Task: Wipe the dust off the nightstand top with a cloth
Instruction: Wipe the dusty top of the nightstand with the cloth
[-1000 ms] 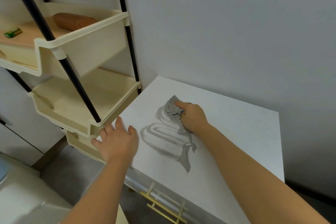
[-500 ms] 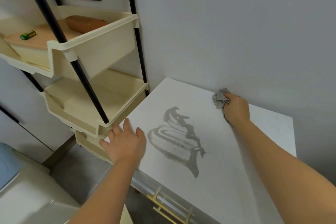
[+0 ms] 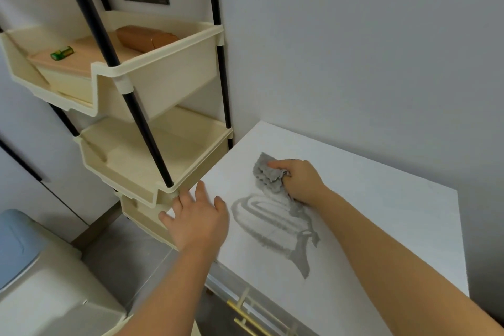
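The white nightstand top (image 3: 387,215) carries a dark grey smear of wiped streaks (image 3: 272,224) near its middle. My right hand (image 3: 300,181) presses a crumpled grey cloth (image 3: 266,173) onto the top at the far end of that smear. My left hand (image 3: 197,219) lies flat with fingers spread on the nightstand's left edge, holding nothing.
A cream tiered rack with black poles (image 3: 152,150) stands right against the nightstand's left side; its top tray holds a brown case (image 3: 144,38) and a green battery (image 3: 62,52). The grey wall (image 3: 368,63) runs behind. Gold drawer handles (image 3: 245,316) show below the front edge.
My right hand swept the cloth from the smear out to the wall side and has come back to the smear's far end. The left hand stayed on the edge.
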